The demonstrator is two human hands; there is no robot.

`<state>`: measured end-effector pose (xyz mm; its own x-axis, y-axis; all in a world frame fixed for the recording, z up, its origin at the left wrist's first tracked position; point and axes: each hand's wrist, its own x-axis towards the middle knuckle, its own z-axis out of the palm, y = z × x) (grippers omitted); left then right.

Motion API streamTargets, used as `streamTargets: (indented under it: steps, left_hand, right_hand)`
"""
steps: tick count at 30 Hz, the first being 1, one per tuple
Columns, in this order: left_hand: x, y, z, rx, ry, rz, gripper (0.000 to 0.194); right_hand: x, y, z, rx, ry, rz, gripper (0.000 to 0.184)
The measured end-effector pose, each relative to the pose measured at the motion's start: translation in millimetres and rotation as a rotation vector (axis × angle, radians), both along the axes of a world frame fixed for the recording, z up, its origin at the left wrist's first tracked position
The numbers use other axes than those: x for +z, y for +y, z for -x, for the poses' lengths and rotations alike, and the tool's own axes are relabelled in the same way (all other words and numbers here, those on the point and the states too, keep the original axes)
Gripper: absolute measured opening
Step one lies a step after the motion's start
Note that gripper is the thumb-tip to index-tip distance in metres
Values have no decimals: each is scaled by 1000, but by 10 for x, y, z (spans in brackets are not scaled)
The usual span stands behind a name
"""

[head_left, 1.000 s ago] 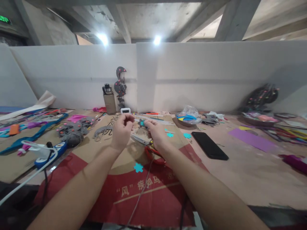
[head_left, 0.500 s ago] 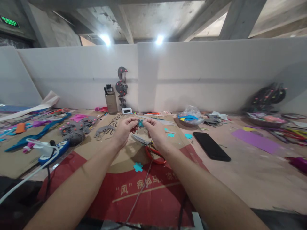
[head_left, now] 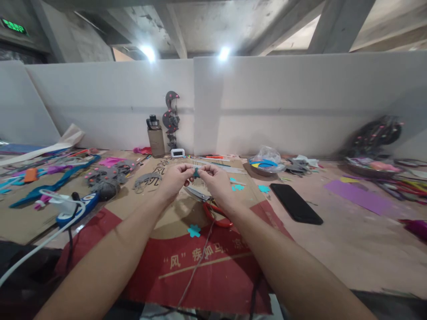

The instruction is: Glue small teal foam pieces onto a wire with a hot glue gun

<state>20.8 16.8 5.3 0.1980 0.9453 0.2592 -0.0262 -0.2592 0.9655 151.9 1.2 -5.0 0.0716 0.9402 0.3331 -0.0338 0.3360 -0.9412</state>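
Between my fingertips is a small teal flower-shaped cutout (head_left: 196,172), mostly covered by the fingers. My left hand (head_left: 176,180) pinches its left side, and my right hand (head_left: 213,180) pinches the right side. Just below the hands, scissors with red handles (head_left: 218,217) lie on the cardboard sheet (head_left: 167,226), blades pointing up and left. Another teal flower cutout (head_left: 194,230) rests nearer to me on the cardboard. More teal cutouts (head_left: 237,187) are right of my right hand. A thin grey cord (head_left: 196,264) runs from near the scissors toward the front edge.
A black phone (head_left: 295,203) lies to the right, with purple sheet (head_left: 358,195) beyond. At the back stand a bottle (head_left: 155,138), a small white clock (head_left: 178,153) and a bowl (head_left: 267,168) with a plastic bag. A power strip (head_left: 78,211) with white cable sits left.
My left hand, earlier apart from the teal cutout, has moved right and closed on its edge beside my right hand. The cutout is now more covered by fingers.
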Motion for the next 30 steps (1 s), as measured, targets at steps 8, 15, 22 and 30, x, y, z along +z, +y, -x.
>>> streamTargets:
  steps: [8,15,22,30]
  left_hand:
    - [24,12,-1,3,-49,160,22]
    - [-34,116,66,45,-39,220,17]
    - [-44,215,167,147,-109,185,18]
    - [-93,253,180,172,-165,165,18]
  right_hand:
    - [-57,81,-53,159,77,121,21]
    - [-18,62,-75,342,207,209,26]
    - [-55,111,-122,319,103,350,13]
    - [-143,214,-179,254,40,356,21]
